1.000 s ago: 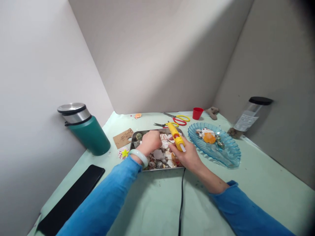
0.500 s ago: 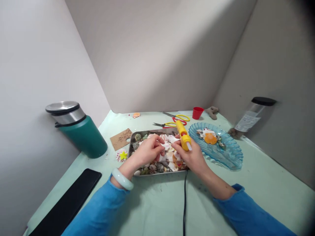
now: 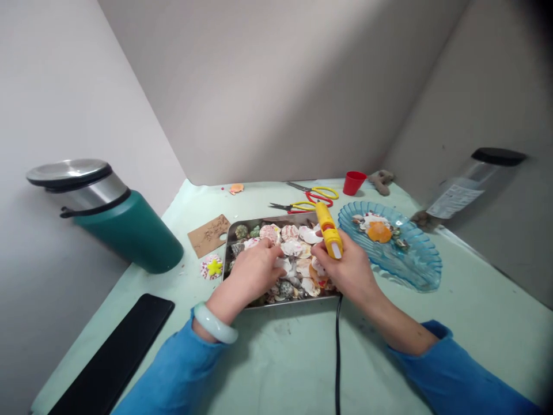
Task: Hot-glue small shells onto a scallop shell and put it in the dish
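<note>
A metal tray full of seashells lies in the middle of the pale green table. My left hand rests on the shells at the tray's near left, fingers curled down among them; what they hold, if anything, is hidden. My right hand grips a yellow glue gun over the tray's right edge, nozzle pointing away from me. Its black cord runs back toward me. A pale bangle circles my left wrist.
A blue glass dish with a few shells sits right of the tray. Behind are scissors, a red cup and a brown card. A green flask stands left, a black slab near left, a clear jar right.
My left hand drew back from the far part of the tray to its near left side and settled on the shells. The glue gun shifted slightly right. The view moved closer.
</note>
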A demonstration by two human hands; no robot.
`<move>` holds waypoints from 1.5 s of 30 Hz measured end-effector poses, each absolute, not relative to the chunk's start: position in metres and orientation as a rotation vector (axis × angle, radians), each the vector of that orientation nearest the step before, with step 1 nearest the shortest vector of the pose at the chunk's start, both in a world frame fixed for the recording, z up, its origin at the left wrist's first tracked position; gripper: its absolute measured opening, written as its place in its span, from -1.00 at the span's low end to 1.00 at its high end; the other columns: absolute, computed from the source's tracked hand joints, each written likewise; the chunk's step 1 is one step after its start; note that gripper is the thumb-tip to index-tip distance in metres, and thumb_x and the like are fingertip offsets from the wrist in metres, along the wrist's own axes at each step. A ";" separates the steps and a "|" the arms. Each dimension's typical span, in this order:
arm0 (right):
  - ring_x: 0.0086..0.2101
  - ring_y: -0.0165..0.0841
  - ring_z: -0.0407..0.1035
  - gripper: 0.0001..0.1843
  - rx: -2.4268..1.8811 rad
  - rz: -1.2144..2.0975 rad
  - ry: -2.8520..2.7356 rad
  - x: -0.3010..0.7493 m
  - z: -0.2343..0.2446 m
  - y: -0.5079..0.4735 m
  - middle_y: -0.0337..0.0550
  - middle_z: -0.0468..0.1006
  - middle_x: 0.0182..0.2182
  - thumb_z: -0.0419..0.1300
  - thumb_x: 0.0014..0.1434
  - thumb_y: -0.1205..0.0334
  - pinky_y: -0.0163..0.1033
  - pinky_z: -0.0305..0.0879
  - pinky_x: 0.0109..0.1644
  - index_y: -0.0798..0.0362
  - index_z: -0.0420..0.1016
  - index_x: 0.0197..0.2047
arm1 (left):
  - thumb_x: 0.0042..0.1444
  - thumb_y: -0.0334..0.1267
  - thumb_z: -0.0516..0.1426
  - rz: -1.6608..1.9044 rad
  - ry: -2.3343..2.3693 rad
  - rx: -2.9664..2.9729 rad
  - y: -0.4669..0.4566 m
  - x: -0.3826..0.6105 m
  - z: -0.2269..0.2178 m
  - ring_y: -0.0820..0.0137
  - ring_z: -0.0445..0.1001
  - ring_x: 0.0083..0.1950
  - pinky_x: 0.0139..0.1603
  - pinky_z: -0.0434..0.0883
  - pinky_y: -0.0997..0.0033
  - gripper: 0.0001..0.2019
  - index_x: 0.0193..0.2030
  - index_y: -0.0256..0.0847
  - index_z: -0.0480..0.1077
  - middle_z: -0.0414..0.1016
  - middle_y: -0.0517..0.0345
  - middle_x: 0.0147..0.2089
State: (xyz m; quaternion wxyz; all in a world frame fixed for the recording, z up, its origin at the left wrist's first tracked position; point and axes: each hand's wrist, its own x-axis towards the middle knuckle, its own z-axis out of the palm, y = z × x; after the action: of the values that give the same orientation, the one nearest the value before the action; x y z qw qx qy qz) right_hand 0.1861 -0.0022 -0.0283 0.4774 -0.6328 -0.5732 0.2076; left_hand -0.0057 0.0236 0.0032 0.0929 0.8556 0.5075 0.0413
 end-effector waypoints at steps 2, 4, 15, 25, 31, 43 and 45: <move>-0.50 -0.29 0.37 -0.78 -1.537 0.556 -1.394 0.187 -0.030 -0.002 -0.22 0.51 -0.49 0.23 0.04 0.09 -0.24 0.26 -0.45 0.02 0.41 -0.27 | 0.10 -0.30 0.12 0.197 1.535 2.521 0.023 -0.003 0.002 0.18 0.51 -0.12 -0.17 0.38 0.29 -0.84 -0.20 -0.15 0.50 0.48 0.02 -0.11; -0.52 -0.32 0.36 -0.73 -1.500 0.624 -1.367 0.188 -0.029 -0.002 -0.23 0.51 -0.48 0.25 0.03 0.10 -0.25 0.27 -0.46 0.03 0.41 -0.21 | 0.09 -0.35 0.11 0.346 1.553 2.473 0.024 -0.002 0.002 0.18 0.51 -0.14 -0.17 0.38 0.27 -0.89 -0.31 -0.17 0.47 0.50 0.03 -0.17; -0.55 -0.42 0.33 -0.61 -1.179 0.879 -1.071 0.182 -0.013 -0.008 -0.28 0.46 -0.46 0.32 0.02 0.10 -0.30 0.30 -0.47 0.05 0.39 -0.11 | -0.02 -0.35 0.27 0.838 1.159 1.177 0.017 0.016 0.005 0.36 0.55 -0.51 -0.59 0.39 0.52 -0.82 -0.32 -0.24 0.33 0.43 0.25 -0.55; -0.34 -0.32 0.41 -0.82 -1.274 0.592 -1.282 0.185 -0.026 -0.007 -0.08 0.53 -0.18 0.25 0.10 0.12 -0.15 0.35 -0.16 0.04 0.41 -0.34 | -0.06 -0.36 0.28 0.905 1.096 1.069 0.007 0.037 0.005 0.48 0.46 -0.61 -0.63 0.37 0.58 -0.88 -0.37 -0.28 0.44 0.47 0.25 -0.57; -0.38 -0.34 0.39 -0.80 -1.264 0.642 -1.244 0.183 -0.023 -0.007 -0.10 0.53 -0.21 0.24 0.10 0.09 -0.20 0.34 -0.22 0.04 0.38 -0.32 | -0.06 -0.22 0.31 0.965 1.072 1.071 0.008 0.037 0.003 0.45 0.48 -0.53 -0.64 0.39 0.56 -0.81 -0.41 -0.28 0.44 0.45 0.22 -0.50; -0.44 -0.37 0.34 -0.83 -1.229 0.716 -1.286 0.183 -0.020 -0.006 -0.17 0.47 -0.34 0.22 0.09 0.12 -0.25 0.32 -0.33 0.04 0.38 -0.32 | -0.03 -0.20 0.29 0.994 1.068 1.019 0.008 0.039 -0.003 0.44 0.52 -0.52 -0.63 0.40 0.57 -0.79 -0.39 -0.27 0.39 0.43 0.24 -0.50; -0.47 -0.40 0.32 -0.83 -1.236 0.736 -1.276 0.184 -0.020 -0.006 -0.15 0.47 -0.30 0.22 0.08 0.13 -0.27 0.30 -0.38 0.05 0.38 -0.33 | -0.05 -0.20 0.29 0.987 1.052 1.020 0.007 0.040 -0.003 0.44 0.53 -0.51 -0.62 0.41 0.57 -0.79 -0.38 -0.27 0.40 0.45 0.22 -0.47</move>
State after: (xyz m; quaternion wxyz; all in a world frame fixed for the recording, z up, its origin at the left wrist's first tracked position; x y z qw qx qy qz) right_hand 0.1835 -0.0061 -0.0197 0.5721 -0.5272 -0.5442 0.3140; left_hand 0.0397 0.0073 -0.0028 0.6347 0.4460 0.4604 0.4316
